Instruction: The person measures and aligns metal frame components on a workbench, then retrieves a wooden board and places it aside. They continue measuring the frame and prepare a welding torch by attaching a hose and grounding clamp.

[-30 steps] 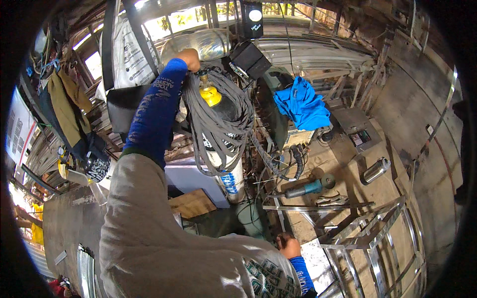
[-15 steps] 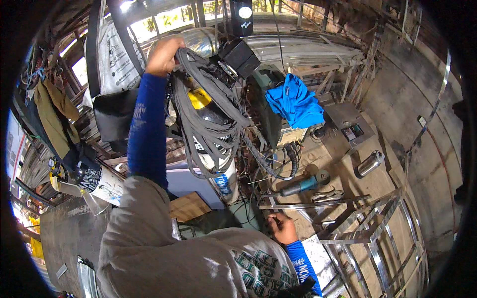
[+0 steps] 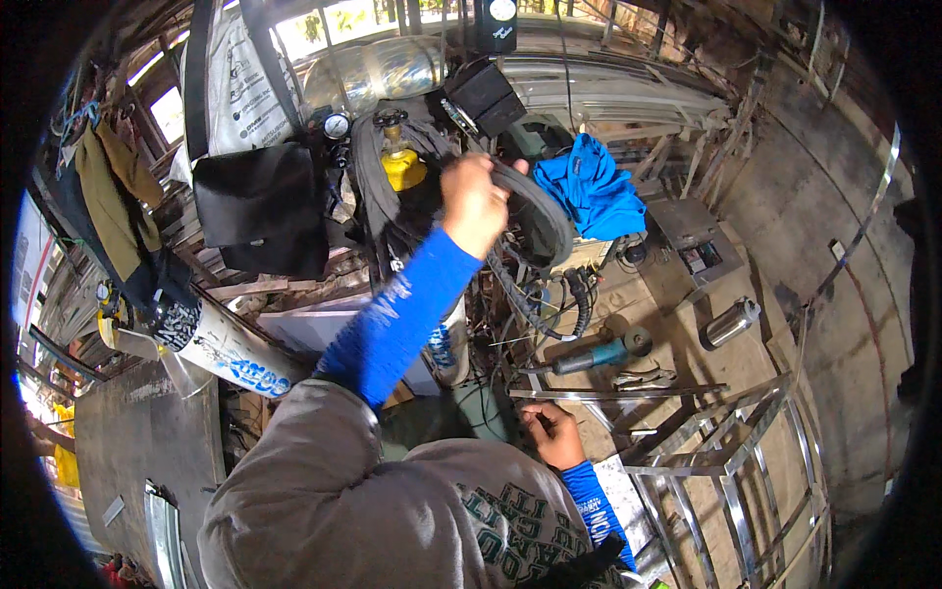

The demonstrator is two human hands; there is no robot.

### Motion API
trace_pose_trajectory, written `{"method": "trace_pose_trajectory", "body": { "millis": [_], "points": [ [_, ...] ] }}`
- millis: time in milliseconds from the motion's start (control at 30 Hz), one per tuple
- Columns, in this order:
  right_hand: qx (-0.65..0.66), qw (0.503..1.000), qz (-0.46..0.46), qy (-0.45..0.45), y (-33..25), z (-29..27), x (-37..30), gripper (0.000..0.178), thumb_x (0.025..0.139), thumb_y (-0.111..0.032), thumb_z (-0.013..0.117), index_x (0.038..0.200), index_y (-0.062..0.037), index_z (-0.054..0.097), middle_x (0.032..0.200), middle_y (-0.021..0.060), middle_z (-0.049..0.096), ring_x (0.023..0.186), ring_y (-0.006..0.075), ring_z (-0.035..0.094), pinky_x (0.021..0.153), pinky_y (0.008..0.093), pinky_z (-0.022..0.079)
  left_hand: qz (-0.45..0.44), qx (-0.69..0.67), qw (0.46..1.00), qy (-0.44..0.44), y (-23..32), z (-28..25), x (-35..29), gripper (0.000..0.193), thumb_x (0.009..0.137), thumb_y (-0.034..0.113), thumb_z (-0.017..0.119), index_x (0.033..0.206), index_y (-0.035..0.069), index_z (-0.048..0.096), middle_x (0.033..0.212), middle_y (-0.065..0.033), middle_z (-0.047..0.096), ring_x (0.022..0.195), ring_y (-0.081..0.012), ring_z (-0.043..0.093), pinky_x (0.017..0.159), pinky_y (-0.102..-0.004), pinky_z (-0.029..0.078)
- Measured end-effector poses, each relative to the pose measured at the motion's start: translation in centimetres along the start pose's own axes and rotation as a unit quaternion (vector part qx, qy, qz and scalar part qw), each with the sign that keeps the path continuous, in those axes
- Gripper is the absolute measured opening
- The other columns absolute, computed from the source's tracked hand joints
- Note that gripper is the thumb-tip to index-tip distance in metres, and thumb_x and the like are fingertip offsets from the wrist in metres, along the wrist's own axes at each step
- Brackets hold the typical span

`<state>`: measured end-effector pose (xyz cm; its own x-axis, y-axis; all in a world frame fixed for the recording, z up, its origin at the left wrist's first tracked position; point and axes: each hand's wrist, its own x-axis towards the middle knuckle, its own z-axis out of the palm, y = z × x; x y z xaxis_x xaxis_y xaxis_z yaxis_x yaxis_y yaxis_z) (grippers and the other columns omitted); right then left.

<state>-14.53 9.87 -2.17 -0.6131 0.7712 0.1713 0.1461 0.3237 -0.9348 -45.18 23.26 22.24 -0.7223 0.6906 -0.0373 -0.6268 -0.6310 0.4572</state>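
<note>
My left hand (image 3: pixel 475 204) is closed around a bunch of thick dark grey cable (image 3: pixel 546 218), raised at the middle of the scene. Beside it, to the left, stands a gas cylinder with a yellow neck (image 3: pixel 403 171) and a valve on top. More grey cable hangs around that cylinder. Low in the middle, my right hand (image 3: pixel 555 438) is held with curled fingers close to a metal bar; whatever it may hold is hidden. An angle grinder (image 3: pixel 601 354) with a teal body lies on the wooden bench (image 3: pixel 677 329), just beyond the right hand.
A blue cloth (image 3: pixel 592 191) lies behind the bench, near a grey metal box (image 3: pixel 692 245). A steel flask (image 3: pixel 731 325), locking pliers (image 3: pixel 645 378) and a shiny metal frame (image 3: pixel 731 452) are to the right. On the left, a white cylinder (image 3: pixel 231 351) leans.
My left hand has come down and to the right with the grey cable, uncovering the cylinder's yellow neck and valve. The right hand has barely moved.
</note>
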Motion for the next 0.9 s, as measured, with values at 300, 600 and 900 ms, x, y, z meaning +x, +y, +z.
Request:
{"method": "trace_pose_trajectory", "body": {
  "millis": [300,600,900],
  "points": [
    [0.162,0.982,0.046,0.082,-1.2,-3.4,0.6,0.005,0.098,0.003,0.058,0.097,0.0010,0.063,0.099,0.0035,0.067,0.092,0.0100,0.059,0.084,0.0258,0.048,0.025,0.161,0.987,0.004,-7.1,-9.7,-8.4,0.025,0.094,-0.004,0.045,0.115,0.011,0.046,0.104,-0.0075,0.044,0.088,-0.0205,0.053,0.076,-0.0549,0.063],
    [0.205,0.973,0.029,0.100,-4.2,-4.2,4.0,0.014,0.103,-0.014,0.064,0.105,-0.0014,0.068,0.083,-0.0012,0.063,0.069,0.0056,0.052,0.061,0.0219,0.042,0.032,0.119,0.992,-0.035,-8.7,-9.2,-10.0,0.028,0.094,-0.005,0.042,0.116,0.011,0.048,0.095,-0.0061,0.048,0.072,-0.0172,0.052,0.069,-0.0458,0.063],
    [0.196,0.969,0.016,0.150,-4.0,-1.9,13.8,0.032,0.103,-0.023,0.062,0.124,0.0003,0.066,0.111,0.0046,0.069,0.104,0.0136,0.063,0.091,0.0294,0.049,0.091,0.372,0.917,-0.113,-3.7,-14.3,-12.5,0.041,0.085,-0.013,0.036,0.122,0.002,0.043,0.125,-0.0114,0.048,0.074,-0.0135,0.053,0.053,-0.0287,0.054]
  ]
}}
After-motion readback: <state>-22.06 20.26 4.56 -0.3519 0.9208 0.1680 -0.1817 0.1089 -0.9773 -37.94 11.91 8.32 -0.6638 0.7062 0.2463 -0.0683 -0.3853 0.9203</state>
